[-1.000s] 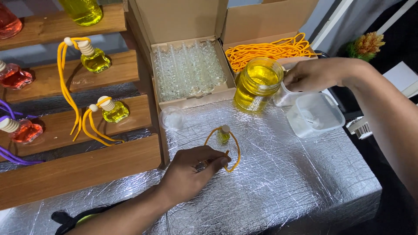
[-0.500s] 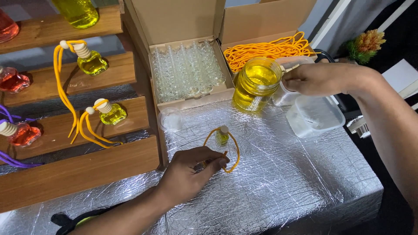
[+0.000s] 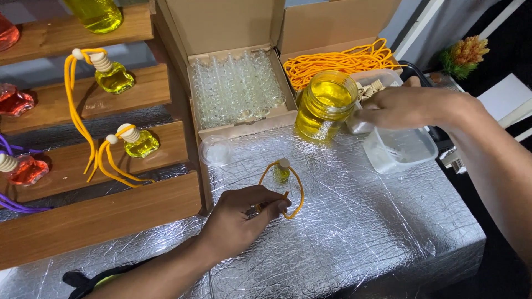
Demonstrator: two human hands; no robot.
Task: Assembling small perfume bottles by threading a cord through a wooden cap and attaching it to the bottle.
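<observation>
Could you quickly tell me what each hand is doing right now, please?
Left hand: fingers pinched on the orange cord looped from the small yellow glass bottle.
Right hand: over the clear plastic tub; grip cannot be told.

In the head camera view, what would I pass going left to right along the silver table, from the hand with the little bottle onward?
left hand → small corded bottle → jar of yellow liquid → right hand, above a clear plastic tub.
</observation>
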